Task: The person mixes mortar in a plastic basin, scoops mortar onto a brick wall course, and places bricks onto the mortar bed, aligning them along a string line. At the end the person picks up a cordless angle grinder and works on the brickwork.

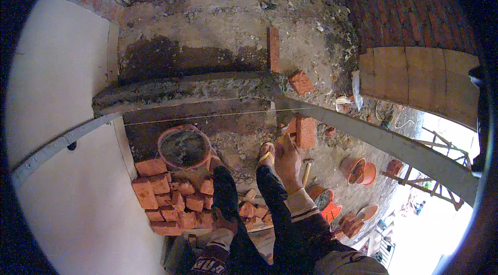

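Note:
My right hand (288, 161) reaches forward, its fingers closed on a red brick (306, 133) just below a taut string (207, 116). A small part of the brick's left side is covered by the fingers. Low beside my left leg is my left hand (224, 222), fingers loosely extended and nothing visible in them. Beyond the string runs a mortar-covered ledge (192, 90). One brick (273, 49) stands lengthwise past it, and another brick (300, 82) lies to its right. A round pan of grey mortar (184, 147) sits left of my feet.
A brick pile (179, 200) fills the floor by the white wall (62, 119). A long grey beam (384, 137) slants to the right. Orange tubs (354, 170) and a wooden-handled tool (307, 172) lie right of my arm. A bright drop-off with wooden frames (428, 189) borders the right.

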Tool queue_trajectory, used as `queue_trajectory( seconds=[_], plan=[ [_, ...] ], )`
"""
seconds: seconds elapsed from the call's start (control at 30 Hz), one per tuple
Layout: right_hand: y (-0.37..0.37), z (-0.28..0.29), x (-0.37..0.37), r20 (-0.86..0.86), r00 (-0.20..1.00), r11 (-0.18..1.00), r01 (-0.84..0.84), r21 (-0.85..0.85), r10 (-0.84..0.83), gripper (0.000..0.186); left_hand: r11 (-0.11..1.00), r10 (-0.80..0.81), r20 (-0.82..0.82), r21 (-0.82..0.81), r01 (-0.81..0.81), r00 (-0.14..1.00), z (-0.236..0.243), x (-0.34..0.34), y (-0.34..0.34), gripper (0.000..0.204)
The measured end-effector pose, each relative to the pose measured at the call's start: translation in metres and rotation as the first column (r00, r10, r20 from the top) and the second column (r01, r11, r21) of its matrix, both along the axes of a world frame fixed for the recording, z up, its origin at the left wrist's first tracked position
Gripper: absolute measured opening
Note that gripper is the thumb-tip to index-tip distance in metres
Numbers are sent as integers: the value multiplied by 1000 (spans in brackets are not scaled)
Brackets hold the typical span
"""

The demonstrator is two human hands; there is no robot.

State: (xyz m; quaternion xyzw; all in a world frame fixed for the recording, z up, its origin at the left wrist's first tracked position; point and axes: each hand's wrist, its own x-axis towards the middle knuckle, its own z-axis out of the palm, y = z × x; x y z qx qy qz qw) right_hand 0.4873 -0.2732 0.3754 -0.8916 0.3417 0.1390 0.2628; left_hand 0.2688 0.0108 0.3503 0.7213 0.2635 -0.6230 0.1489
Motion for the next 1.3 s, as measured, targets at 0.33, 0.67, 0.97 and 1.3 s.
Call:
queue_trajectory(
  seconds=[0.33, 0.67, 0.97, 1.3],
  plan=[
    [-31, -46, 51, -69, 996, 998, -62, 3, 62, 58, 998, -54, 22, -22, 55, 998, -2, -2, 10, 101],
    [-44, -73, 52, -104, 973, 911, -231, -342, 207, 65, 1000, -13, 113, -15, 15, 994, -10, -9, 5, 101],
    [-27, -56, 137, -526, 742, 681, -637, -362, 415, 33, 1000, -7, -88, -25, 5, 996, -1, 6, 11, 100],
    [38, -62, 90, -32, 939, 936, -344, -70, 342, 46, 999, -44, 31, -29, 45, 999, -2, -4, 15, 101]
  ],
)
